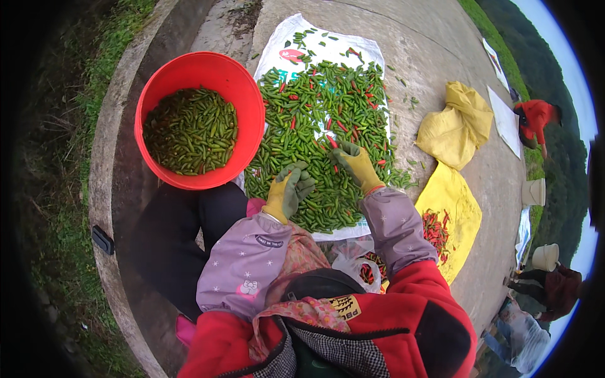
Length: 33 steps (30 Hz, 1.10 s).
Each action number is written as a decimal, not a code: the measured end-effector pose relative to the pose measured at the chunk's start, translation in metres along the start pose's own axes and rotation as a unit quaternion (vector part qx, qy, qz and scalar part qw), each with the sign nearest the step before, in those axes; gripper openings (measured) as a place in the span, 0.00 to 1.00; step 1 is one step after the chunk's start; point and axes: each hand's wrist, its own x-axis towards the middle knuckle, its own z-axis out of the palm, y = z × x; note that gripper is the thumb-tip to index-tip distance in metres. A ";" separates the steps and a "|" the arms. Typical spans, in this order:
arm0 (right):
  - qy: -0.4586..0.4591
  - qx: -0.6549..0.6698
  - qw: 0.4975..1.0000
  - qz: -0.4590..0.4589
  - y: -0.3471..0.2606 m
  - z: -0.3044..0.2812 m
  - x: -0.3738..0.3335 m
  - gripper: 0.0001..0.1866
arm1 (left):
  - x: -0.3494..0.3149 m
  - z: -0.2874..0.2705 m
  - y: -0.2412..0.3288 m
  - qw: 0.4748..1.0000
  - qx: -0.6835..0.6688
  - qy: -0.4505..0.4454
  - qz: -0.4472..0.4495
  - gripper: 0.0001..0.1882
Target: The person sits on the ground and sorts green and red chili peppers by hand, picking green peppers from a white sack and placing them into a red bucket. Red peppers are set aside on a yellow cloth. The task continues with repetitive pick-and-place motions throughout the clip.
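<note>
A layer of green chili peppers (pixel 328 195) with scattered red ones covers a white printed sheet (pixel 272 53) in front of me. My right hand (pixel 356 164), in a yellow and green glove, pinches at a red chili pepper (pixel 332 142) over the pile. Low over the near left part of the pile is my left hand (pixel 288 191), gloved alike. Its fingers are curled in, and whatever they may hold is hidden. To the left stands a red bucket (pixel 253 120), partly filled with green chili peppers (pixel 192 131).
Right of the sheet lie a tied yellow sack (pixel 455 126) and a flat yellow sack (pixel 466 208) bearing red chili peppers (pixel 435 236). A clear plastic bag (pixel 346 261) is by my lap. A dark phone-like object (pixel 103 240) rests on the left kerb (pixel 104 164). Other people (pixel 534 123) are at far right.
</note>
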 end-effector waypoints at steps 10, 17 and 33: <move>-0.048 -0.250 0.950 -0.180 -0.010 0.015 -0.035 0.21 | 0.006 -0.015 -0.011 0.999 -0.040 -0.017 -0.015 0.16; 0.058 -0.559 0.816 -0.138 -0.003 0.007 0.050 0.21 | 0.001 -0.020 -0.005 0.997 -0.067 -0.026 -0.032 0.15; -0.002 -0.244 0.968 -0.064 0.004 0.004 0.020 0.16 | 0.004 -0.027 -0.007 0.993 -0.095 -0.067 0.020 0.18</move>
